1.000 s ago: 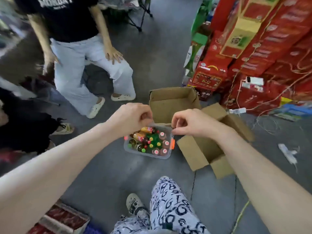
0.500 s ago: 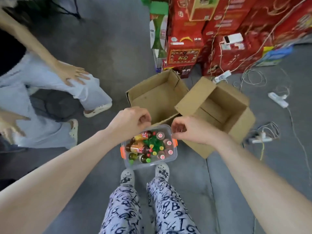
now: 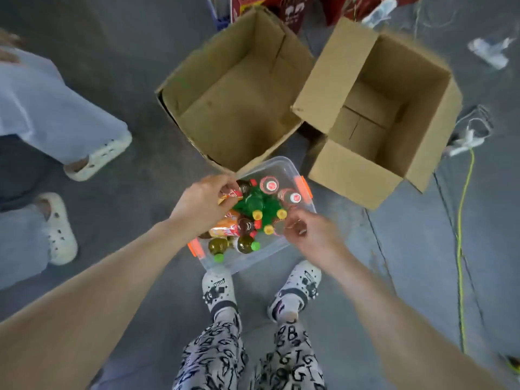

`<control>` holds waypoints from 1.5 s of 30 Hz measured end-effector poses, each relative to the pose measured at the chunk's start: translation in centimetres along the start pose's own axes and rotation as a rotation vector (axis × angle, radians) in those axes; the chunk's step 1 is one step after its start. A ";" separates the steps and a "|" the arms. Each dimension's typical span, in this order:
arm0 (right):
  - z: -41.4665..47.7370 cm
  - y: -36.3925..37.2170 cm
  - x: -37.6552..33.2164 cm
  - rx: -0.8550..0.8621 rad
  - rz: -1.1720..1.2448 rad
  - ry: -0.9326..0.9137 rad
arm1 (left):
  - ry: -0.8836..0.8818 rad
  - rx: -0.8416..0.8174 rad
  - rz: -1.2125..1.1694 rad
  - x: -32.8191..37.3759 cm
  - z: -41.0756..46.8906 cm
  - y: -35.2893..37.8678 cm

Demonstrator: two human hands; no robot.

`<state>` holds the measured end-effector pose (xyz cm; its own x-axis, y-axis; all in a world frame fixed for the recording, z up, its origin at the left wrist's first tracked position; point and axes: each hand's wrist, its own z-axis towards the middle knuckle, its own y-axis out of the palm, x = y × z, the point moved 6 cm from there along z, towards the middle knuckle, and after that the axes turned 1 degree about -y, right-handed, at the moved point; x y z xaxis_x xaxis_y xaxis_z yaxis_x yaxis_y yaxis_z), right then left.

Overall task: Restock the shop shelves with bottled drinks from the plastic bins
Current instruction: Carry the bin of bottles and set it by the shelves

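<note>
A clear plastic bin [image 3: 244,263] with orange latches stands on the floor just ahead of my feet. It holds several bottles: green ones with yellow caps [image 3: 253,204], two with red-and-white caps [image 3: 270,184], dark ones with green caps [image 3: 245,245] and orange-labelled ones [image 3: 225,228]. My left hand [image 3: 204,205] reaches in from the left, its fingers curled round an orange-labelled bottle [image 3: 231,194] at the bin's far left. My right hand [image 3: 311,233] reaches in from the right and pinches a bottle top [image 3: 278,228] that its fingers partly hide.
Two open cardboard boxes [image 3: 233,108] [image 3: 374,114] stand just behind the bin. Another person's legs and white clogs [image 3: 98,157] are at the left. A yellow cable [image 3: 461,220] and white power strips [image 3: 464,139] lie on the floor at the right. My feet [image 3: 218,288] touch the bin's near side.
The view has tilted down over the bin. Both hands have dropped from above the bin into it and closed on bottles.
</note>
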<state>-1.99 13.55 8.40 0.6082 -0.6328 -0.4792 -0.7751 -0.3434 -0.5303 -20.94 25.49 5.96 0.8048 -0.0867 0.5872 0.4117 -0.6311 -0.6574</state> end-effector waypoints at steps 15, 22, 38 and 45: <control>9.9 19.7 16.9 -0.005 0.662 0.861 | -0.113 -0.014 0.146 -14.1 9.0 14.2; 10.9 23.7 18.2 0.013 1.144 1.009 | -0.191 -0.025 0.228 -15.0 11.2 15.1; 10.6 16.6 27.0 0.219 0.488 0.717 | -0.545 -0.189 0.028 -16.4 1.4 23.1; 11.2 16.0 29.6 0.249 0.406 0.619 | -0.544 -0.007 -0.132 -15.0 2.2 25.8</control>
<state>5.57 -2.89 -22.10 0.0221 -0.9728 -0.2305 -0.8106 0.1175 -0.5737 -21.44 12.22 -20.89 0.8518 0.4031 0.3347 0.5229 -0.6148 -0.5905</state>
